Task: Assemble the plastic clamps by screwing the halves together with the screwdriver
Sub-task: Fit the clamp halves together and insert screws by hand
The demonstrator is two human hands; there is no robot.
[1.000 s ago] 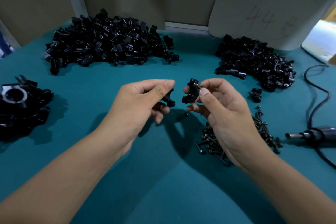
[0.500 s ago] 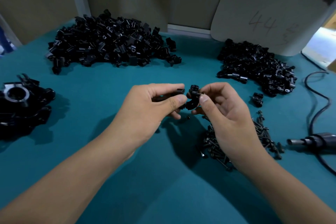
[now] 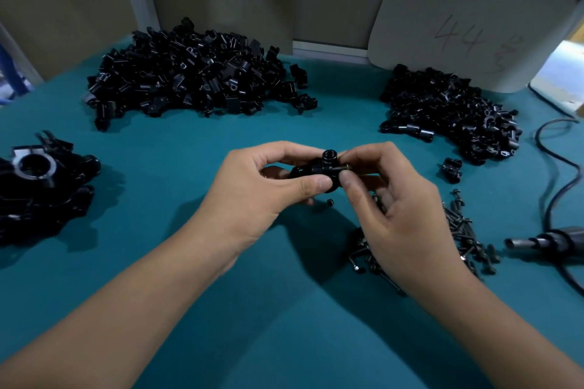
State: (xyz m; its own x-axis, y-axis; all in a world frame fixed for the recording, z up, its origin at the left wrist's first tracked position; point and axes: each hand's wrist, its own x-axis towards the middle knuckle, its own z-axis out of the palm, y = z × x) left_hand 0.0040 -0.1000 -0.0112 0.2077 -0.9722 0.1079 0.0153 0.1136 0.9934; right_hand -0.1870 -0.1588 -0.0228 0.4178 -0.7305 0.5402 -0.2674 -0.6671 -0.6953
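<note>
Two black plastic clamp halves (image 3: 325,169) are pressed together above the middle of the teal table. My left hand (image 3: 262,193) pinches the left half between thumb and fingers. My right hand (image 3: 392,205) pinches the right half, thumb in front, and a small screw end shows at its fingertips. A pile of black screws (image 3: 464,237) lies under and right of my right hand. The electric screwdriver (image 3: 546,243) lies at the right edge, untouched.
A big heap of black clamp halves (image 3: 189,76) sits at the back left, a smaller heap (image 3: 448,110) at the back right. Assembled clamps (image 3: 41,180) lie at the far left. One loose half (image 3: 451,169), a cable (image 3: 556,161) and a white board (image 3: 467,28) are on the right.
My hands came together from apart. The two separate halves now meet between my fingertips.
</note>
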